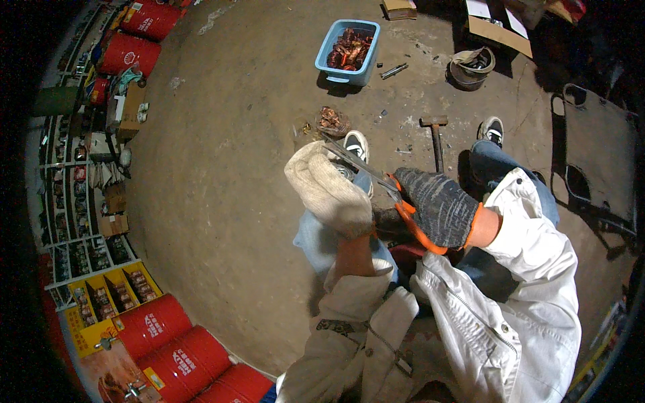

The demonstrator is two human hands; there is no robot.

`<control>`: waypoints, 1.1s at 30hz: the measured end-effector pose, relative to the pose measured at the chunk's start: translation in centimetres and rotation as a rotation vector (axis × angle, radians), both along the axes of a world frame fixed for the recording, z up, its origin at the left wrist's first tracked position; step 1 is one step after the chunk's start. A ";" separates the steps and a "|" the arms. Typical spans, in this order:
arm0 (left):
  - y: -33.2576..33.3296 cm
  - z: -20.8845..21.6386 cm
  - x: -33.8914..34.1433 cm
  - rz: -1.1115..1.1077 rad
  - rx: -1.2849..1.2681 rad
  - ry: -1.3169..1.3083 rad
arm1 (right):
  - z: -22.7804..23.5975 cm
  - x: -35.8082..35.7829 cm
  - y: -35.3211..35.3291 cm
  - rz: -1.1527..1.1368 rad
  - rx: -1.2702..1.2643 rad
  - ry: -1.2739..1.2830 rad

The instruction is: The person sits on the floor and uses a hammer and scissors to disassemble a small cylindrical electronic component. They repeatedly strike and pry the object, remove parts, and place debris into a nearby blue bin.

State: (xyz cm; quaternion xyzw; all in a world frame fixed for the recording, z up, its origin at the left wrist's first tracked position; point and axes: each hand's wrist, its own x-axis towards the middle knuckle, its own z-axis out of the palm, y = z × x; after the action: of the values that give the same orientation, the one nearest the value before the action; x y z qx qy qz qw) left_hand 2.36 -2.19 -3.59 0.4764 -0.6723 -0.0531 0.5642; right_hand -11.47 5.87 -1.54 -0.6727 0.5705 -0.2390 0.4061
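My right hand point(437, 208), in a dark grey knit glove with orange edging, is closed around a pair of scissors point(413, 221) with orange handles. Their long metal blades point(359, 164) point up and left, toward the fingers of my other hand. My left hand point(326, 188), in an off-white knit glove, is curled with its back toward me. Whatever lies in its fingers is hidden. Just beyond the blade tips, a clear bag of copper-coloured scraps point(332, 119) sits on the floor, with small yellowish bits beside it.
Ahead stands a light blue tub point(324, 50) of reddish copper pieces. A hammer point(436, 138) lies between my feet; a bucket point(469, 77) and an opened carton point(500, 37) are farther right. Red drums point(181, 359) and shelves line the left. A dark chair point(598, 148) stands at right.
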 end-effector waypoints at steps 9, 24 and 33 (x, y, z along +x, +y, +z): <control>0.1 0.7 0.1 -0.093 0.095 0.129 | -7.3 -0.9 -1.5 0.060 -0.257 -0.154; 0.3 2.1 1.3 -0.235 0.664 0.619 | -16.1 -2.5 -5.5 -0.202 0.096 0.470; 0.7 2.7 0.1 -0.258 0.517 0.511 | -0.1 0.8 -4.4 -0.332 -0.378 -0.338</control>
State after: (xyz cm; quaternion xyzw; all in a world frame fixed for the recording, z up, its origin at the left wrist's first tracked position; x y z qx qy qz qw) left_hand 2.43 -1.46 -0.93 0.4857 -0.5289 -0.4085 0.5635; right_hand -10.69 1.46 -1.63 -0.5847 0.5425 -0.5124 0.3181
